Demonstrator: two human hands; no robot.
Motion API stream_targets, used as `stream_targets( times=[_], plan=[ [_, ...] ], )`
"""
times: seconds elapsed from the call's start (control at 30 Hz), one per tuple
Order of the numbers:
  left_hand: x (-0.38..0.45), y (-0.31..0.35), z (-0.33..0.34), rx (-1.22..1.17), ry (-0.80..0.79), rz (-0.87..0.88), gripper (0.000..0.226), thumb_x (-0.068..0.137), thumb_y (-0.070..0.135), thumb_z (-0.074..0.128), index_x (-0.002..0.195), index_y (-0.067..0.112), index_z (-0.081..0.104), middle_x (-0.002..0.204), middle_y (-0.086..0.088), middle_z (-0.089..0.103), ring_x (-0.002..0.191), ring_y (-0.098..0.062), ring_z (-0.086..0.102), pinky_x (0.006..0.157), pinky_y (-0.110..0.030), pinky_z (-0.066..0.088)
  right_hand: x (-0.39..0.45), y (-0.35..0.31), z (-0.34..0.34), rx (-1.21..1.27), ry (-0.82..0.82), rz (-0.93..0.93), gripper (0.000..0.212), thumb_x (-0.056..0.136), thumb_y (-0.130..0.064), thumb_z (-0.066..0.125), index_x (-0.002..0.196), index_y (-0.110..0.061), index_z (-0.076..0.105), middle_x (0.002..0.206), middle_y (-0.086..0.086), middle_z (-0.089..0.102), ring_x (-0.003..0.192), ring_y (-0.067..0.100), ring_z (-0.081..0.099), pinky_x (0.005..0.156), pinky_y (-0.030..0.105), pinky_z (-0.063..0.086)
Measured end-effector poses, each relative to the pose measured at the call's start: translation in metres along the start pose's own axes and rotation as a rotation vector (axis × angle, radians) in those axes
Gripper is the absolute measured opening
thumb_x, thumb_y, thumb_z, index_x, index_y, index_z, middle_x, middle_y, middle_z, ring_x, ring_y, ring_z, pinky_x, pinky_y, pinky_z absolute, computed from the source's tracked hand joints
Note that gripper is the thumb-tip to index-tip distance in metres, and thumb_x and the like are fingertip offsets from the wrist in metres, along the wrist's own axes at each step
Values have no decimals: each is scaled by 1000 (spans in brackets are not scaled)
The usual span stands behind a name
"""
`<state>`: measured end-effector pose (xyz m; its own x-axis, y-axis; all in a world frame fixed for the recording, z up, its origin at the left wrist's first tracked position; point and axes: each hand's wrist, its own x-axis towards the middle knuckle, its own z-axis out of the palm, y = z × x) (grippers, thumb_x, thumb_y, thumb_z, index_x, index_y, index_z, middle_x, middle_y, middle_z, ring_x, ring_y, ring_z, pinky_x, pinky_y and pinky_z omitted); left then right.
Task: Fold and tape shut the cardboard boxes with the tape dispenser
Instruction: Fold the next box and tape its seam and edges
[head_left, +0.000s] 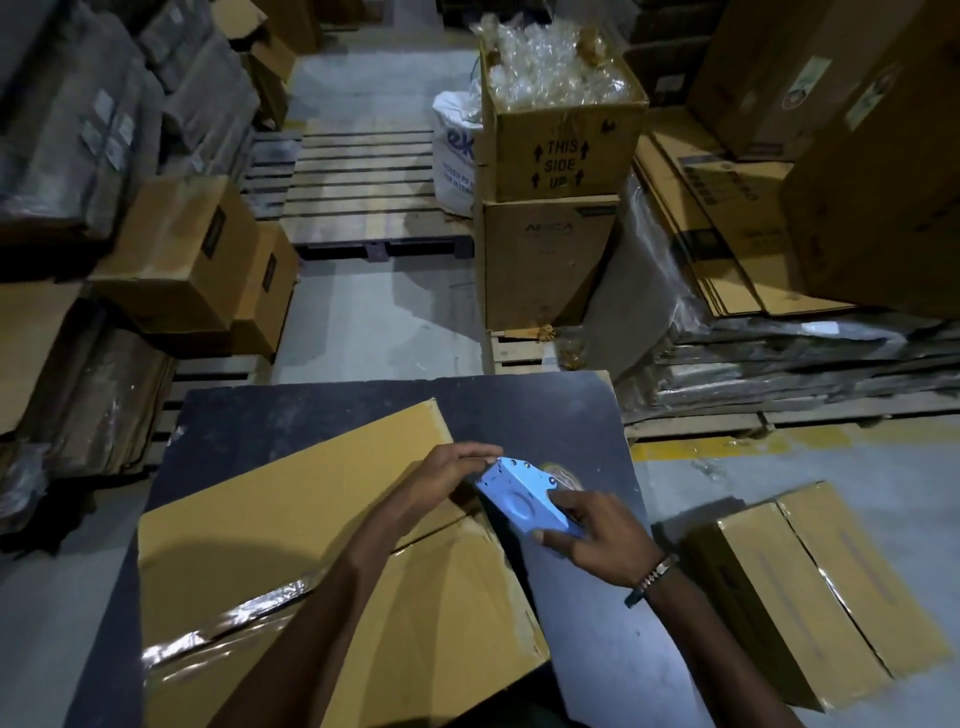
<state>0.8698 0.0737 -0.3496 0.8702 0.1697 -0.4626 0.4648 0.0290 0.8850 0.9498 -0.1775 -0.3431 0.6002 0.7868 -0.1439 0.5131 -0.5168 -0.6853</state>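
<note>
We find the tape dispenser (524, 501) at the box (322, 561) seam's far end, right hand (597, 540) fingers gripping it, left hand (447, 480) pinching its nose; seam runs back toward us, approx. diagonal.

Bare forearms; beaded bracelet (655, 571) on right wrist.
</note>
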Motion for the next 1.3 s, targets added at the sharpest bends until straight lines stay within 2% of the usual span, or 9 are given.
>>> stream_targets(
  times=[0.1, 0.27, 0.37, 0.5, 0.6, 0.7, 0.87, 1.1, 1.3],
  plan=[
    [-9, 15, -19, -61, -132, 11, 28, 103, 33, 62, 125, 24, 77, 123, 2, 77, 119, -16, 69, 102, -30, 52, 7, -13, -6, 51, -23, 2, 29, 86, -54, 72, 83, -26, 66, 73, 1, 59, 62, 16, 50, 55, 28, 35],
    [0, 20, -34, -23, -110, 17, 13, 99, 16, 71, 108, 11, 78, 108, -3, 80, 99, -12, 74, 85, -24, 57, 9, -20, -3, 143, -63, 40, 40, 87, -57, 73, 85, -17, 67, 78, 8, 61, 65, 24, 55, 56, 36, 39],
    [10, 21, -40, -1, -87, -3, 11, 97, 13, 73, 106, 10, 80, 104, -2, 81, 97, -12, 75, 83, -23, 57, 11, -30, -3, 199, -46, 84, 32, 89, -54, 75, 87, -22, 70, 75, -1, 62, 64, 8, 51, 59, 32, 38],
    [31, 25, -50, 17, 96, -91, 10, 91, 9, 75, 94, 13, 83, 92, -3, 81, 91, -20, 74, 85, -34, 57, 19, -56, 0, 420, -17, 217, 30, 90, -51, 75, 108, -27, 76, 98, -7, 77, 88, 15, 71, 73, 37, 54],
    [48, 30, -74, -47, 311, -99, 10, 85, 2, 77, 85, 10, 83, 84, -7, 80, 88, -28, 73, 80, -41, 57, 23, -67, 2, 533, -6, 298, 22, 90, -38, 78, 105, -22, 78, 97, 0, 78, 86, 20, 73, 70, 40, 55],
    [59, 38, -94, 44, 287, -72, 6, 86, 3, 77, 86, 7, 82, 83, -7, 80, 93, -27, 76, 86, -43, 62, 33, -77, 0, 763, 5, 417, 15, 89, -17, 78, 101, -7, 80, 90, 5, 78, 77, 17, 71, 66, 28, 52],
    [87, 42, -110, 115, 361, -93, 6, 85, 8, 78, 82, 7, 83, 75, -4, 79, 84, -20, 77, 89, -40, 63, 71, -101, 7, 826, -20, 555, 18, 90, -18, 77, 104, -7, 80, 94, 9, 80, 75, 19, 74, 63, 26, 55],
    [122, 27, -128, 267, 407, -230, 16, 75, 16, 82, 85, 3, 82, 81, -6, 78, 79, -21, 71, 74, -34, 57, 121, -103, 21, 867, -13, 762, 14, 86, -22, 81, 89, -10, 76, 77, 4, 77, 60, 14, 70, 56, 24, 52],
    [129, -5, -128, 270, 323, -228, 5, 83, 16, 83, 87, 13, 84, 102, -11, 80, 92, -23, 72, 94, -41, 60, 135, -95, 38, 850, 28, 874, 39, 75, -27, 84, 106, -4, 76, 96, 13, 79, 72, 23, 72, 60, 28, 53]
  ],
)
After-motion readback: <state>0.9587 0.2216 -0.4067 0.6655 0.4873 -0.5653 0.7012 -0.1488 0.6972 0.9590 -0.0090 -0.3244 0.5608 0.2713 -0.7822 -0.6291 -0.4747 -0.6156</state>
